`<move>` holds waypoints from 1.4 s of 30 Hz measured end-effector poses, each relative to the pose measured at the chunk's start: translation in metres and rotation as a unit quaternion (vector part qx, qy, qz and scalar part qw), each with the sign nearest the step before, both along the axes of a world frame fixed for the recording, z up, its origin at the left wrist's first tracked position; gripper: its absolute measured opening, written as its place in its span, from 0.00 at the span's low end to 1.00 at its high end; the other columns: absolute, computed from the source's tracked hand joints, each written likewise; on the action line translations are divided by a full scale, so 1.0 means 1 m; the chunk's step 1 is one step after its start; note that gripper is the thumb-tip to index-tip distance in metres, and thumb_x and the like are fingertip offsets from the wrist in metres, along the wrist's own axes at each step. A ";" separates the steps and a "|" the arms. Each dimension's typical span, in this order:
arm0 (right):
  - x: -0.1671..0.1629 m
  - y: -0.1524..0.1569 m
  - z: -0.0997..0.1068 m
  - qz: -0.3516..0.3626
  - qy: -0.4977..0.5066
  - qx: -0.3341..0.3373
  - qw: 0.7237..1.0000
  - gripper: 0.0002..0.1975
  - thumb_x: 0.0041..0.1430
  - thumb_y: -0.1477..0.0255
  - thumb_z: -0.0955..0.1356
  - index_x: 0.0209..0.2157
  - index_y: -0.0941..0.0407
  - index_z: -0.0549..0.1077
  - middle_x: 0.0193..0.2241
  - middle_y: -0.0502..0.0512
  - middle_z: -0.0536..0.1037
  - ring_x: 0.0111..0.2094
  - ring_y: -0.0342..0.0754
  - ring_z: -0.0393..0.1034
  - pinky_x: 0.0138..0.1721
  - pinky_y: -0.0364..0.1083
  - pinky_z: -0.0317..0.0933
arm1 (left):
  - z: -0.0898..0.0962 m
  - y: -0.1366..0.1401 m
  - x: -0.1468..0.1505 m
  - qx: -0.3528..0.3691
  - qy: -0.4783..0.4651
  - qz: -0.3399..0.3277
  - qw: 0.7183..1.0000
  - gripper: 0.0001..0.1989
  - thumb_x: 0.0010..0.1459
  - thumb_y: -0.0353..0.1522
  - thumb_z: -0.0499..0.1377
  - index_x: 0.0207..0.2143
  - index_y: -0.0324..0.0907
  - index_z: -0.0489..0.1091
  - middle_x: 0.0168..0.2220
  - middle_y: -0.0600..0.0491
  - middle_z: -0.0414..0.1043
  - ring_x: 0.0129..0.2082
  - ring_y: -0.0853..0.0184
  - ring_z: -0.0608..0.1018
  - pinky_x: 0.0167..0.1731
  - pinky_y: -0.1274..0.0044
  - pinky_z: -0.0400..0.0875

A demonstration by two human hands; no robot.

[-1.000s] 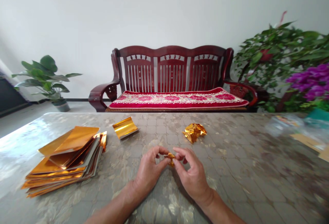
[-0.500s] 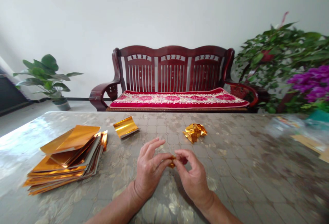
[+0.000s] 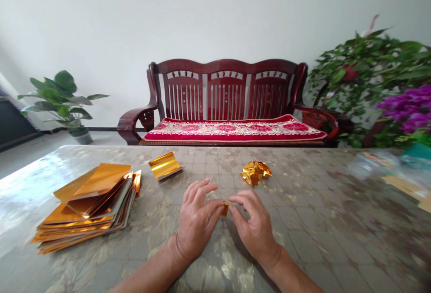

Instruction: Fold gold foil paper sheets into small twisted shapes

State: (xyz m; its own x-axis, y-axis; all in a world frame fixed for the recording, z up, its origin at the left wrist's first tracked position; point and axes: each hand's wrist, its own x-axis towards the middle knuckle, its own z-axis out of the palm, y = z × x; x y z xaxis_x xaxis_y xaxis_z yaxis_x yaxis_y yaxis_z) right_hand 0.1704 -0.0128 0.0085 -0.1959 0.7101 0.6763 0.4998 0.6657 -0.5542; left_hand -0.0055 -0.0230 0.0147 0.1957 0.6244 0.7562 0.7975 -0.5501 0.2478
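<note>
Between my hands, above the table, is a small folded piece of gold foil paper [image 3: 224,211]. My left hand [image 3: 198,216] pinches it between thumb and forefinger, its other fingers raised and apart. At the paper's right edge, my right hand [image 3: 255,225] closes thumb and forefinger on it; the exact contact is too small to see clearly. Beyond my right hand lies a crumpled gold foil piece [image 3: 255,172]. A curled gold foil sheet [image 3: 164,166] rests past my left hand. To the left, a loose stack of gold foil sheets [image 3: 81,216] has several sheets askew on top.
A patterned grey cover spans the table [image 3: 323,239]. Clear plastic bags [image 3: 373,163] and a tan flat piece [image 3: 406,187] lie at its right side. Behind it stands a dark red wooden bench [image 3: 226,91], with plants on both sides.
My right hand has shifted slightly, its thumb and forefinger moving a little away from my left thumb. More of the gold foil paper shows between the hands.
</note>
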 end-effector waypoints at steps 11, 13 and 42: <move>0.000 0.001 0.013 -0.021 -0.111 0.086 0.990 0.05 0.59 0.77 0.66 0.30 0.55 0.70 0.30 0.54 0.73 0.35 0.50 0.65 0.38 0.49 0.59 | 0.006 -0.004 0.003 0.048 0.014 -0.029 0.998 0.07 0.59 0.28 0.60 0.35 0.49 0.77 0.44 0.52 0.75 0.54 0.58 0.71 0.60 0.60 0.57; -0.001 0.002 0.013 -0.025 -0.116 0.080 0.990 0.05 0.59 0.78 0.66 0.29 0.55 0.69 0.29 0.54 0.72 0.35 0.49 0.64 0.37 0.48 0.59 | 0.007 -0.003 0.004 0.030 0.005 -0.030 0.999 0.07 0.58 0.28 0.61 0.33 0.49 0.77 0.43 0.52 0.75 0.53 0.58 0.71 0.60 0.59 0.57; -0.008 0.003 -0.015 0.045 0.171 -0.200 0.964 0.15 0.56 0.76 0.66 0.46 0.54 0.67 0.39 0.53 0.75 0.32 0.44 0.71 0.36 0.45 0.68 | -0.014 0.024 0.006 -0.316 -0.703 -0.146 0.620 0.17 0.44 0.42 0.72 0.31 0.39 0.76 0.30 0.55 0.73 0.27 0.75 0.68 0.27 0.85 0.62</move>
State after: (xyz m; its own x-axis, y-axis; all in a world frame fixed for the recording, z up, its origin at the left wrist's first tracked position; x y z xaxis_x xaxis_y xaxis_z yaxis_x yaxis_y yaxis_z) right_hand 0.1621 -0.0094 -0.0061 -0.0833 0.9178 0.3883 0.1931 0.3972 -0.8972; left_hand 0.0007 0.0015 0.0005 -0.2048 0.9762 -0.0708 -0.5630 -0.0583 0.8244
